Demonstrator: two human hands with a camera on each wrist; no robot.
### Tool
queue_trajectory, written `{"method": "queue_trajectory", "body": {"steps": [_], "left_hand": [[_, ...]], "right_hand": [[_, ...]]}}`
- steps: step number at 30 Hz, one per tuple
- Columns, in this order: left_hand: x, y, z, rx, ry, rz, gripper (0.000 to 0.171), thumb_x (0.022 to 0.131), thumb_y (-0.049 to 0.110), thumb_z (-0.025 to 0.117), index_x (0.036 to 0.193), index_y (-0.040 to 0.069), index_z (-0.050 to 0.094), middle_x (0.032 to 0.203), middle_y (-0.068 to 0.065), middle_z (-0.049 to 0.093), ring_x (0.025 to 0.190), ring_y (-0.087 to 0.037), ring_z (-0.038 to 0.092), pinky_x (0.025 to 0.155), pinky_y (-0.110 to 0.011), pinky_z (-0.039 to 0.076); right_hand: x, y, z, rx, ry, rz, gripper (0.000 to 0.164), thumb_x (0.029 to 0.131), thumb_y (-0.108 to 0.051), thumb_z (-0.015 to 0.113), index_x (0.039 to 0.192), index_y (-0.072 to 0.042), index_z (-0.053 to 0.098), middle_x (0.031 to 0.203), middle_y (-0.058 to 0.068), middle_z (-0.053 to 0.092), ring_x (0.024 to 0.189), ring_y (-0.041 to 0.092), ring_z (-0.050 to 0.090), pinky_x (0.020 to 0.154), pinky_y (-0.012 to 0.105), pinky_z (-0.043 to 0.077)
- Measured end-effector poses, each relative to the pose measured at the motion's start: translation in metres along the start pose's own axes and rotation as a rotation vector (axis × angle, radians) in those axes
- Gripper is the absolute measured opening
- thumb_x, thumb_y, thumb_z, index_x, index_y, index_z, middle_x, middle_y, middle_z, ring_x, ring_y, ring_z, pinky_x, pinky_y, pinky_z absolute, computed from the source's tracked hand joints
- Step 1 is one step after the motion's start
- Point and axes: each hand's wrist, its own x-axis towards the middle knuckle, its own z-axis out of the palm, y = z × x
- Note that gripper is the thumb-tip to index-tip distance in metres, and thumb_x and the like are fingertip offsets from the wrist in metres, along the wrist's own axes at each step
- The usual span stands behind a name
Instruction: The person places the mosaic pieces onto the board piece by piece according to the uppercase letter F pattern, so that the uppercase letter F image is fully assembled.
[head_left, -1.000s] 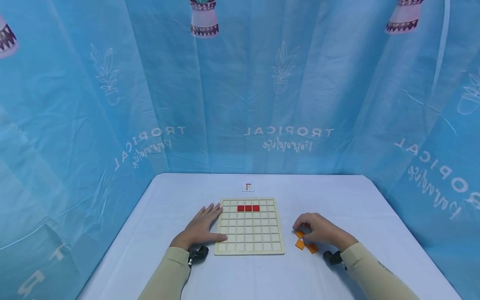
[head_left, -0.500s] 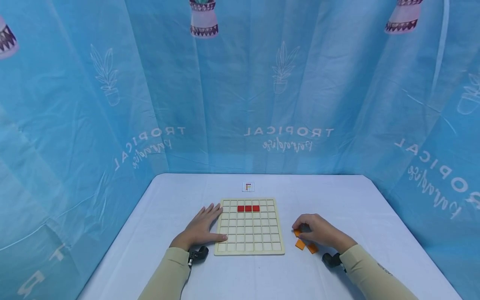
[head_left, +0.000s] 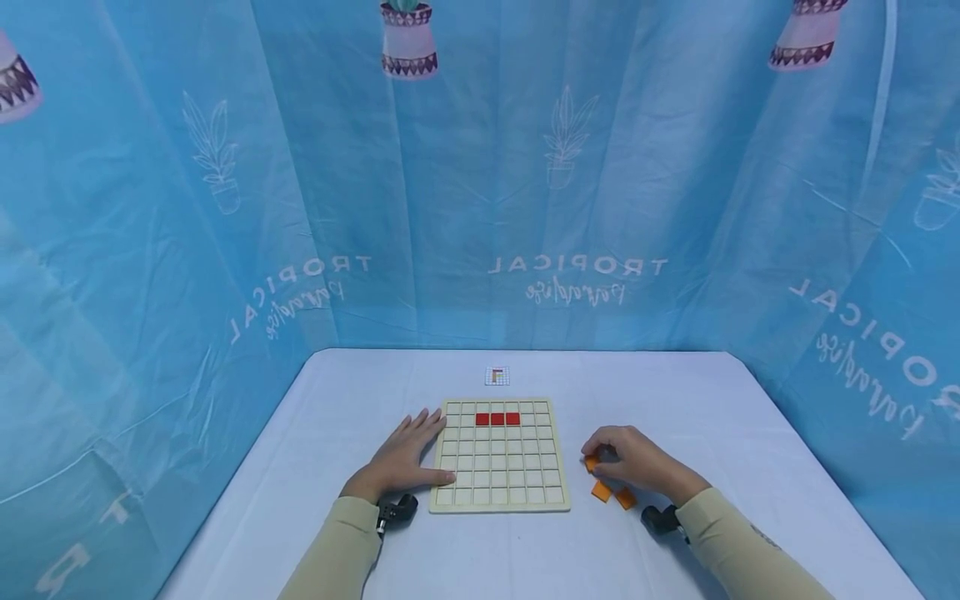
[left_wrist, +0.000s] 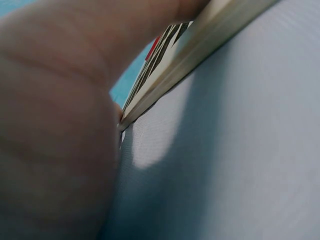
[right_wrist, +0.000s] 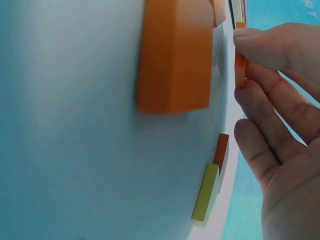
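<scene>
A cream board [head_left: 498, 471] with a square grid lies on the table, three red tiles [head_left: 498, 419] side by side in an upper row. My left hand [head_left: 405, 458] rests at the board's left side, fingers spread, thumb on its surface; the left wrist view shows the thumb over the board's edge [left_wrist: 175, 75]. To the right of the board, my right hand [head_left: 637, 460] pinches an orange tile [right_wrist: 240, 67] between thumb and fingers. Two more orange tiles, a nearer one [head_left: 602, 491] and one beside it [head_left: 626, 498], lie just below that hand.
Beyond the board lies a small card [head_left: 497, 376] with a coloured grid pattern. The right wrist view shows a yellow tile [right_wrist: 205, 195] and a reddish tile [right_wrist: 221, 150] on the table, hidden in the head view. A blue curtain [head_left: 480, 208] surrounds the white table [head_left: 382, 375].
My right hand has closed its thumb and fingers on the orange tile and shifted slightly left with it. The left hand has stayed in place on the board.
</scene>
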Motion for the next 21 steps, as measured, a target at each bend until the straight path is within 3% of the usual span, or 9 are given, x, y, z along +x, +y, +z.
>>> {"method": "queue_trajectory", "body": {"steps": [10,21], "left_hand": [[-0.001,-0.001,0.000,0.003,-0.006,-0.003,0.119,0.076,0.085,0.068,0.165,0.012,0.038,0.171,-0.003,0.028,0.159,-0.026,0.013,0.127,-0.049,0.010],[0.001,0.000,0.001,0.012,-0.001,0.001,0.118,0.077,0.084,0.068,0.165,0.011,0.038,0.171,-0.003,0.029,0.159,-0.026,0.014,0.127,-0.049,0.011]], "right_hand": [[0.017,-0.003,0.002,0.002,0.022,-0.086,0.025,0.090,-0.007,0.085,0.113,-0.016,0.078,0.105,-0.016,0.069,0.096,0.010,0.063,0.091,0.038,0.058],[0.038,-0.016,0.009,0.026,0.029,-0.050,0.028,0.090,-0.007,0.085,0.116,-0.016,0.079,0.105,-0.015,0.069,0.097,0.015,0.062,0.092,0.038,0.057]]}}
